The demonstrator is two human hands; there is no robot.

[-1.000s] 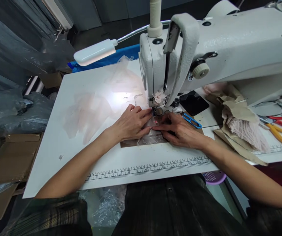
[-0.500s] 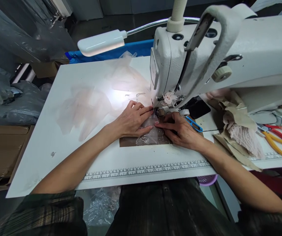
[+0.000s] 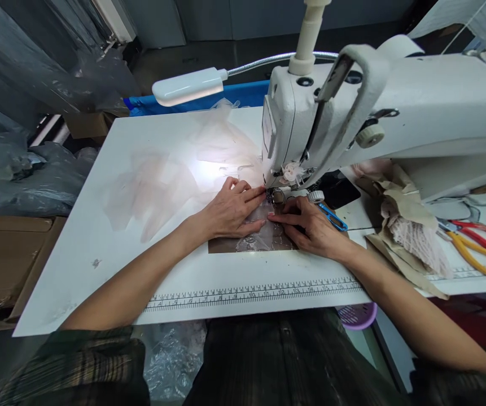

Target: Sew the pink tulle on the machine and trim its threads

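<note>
Sheer pale fabric lies under the presser foot area of a white sewing machine, over a brown plate. My left hand rests flat on the fabric, its fingers stretched towards the needle and its thumb apart. On the other side, my right hand has its fingers drawn together at the fabric's right edge, just in front of the presser foot. The exact grip of its fingertips is partly hidden. More pale tulle spreads over the table left of my left hand.
A lit lamp hangs over the white table. Right of my right hand are blue thread snips, a dark phone, brown paper with lace trim and yellow-and-red-handled scissors. A printed ruler runs along the front edge.
The camera view has shifted slightly, so the machine and lamp appear a little lower. Both hands stay in nearly the same place on the fabric.
</note>
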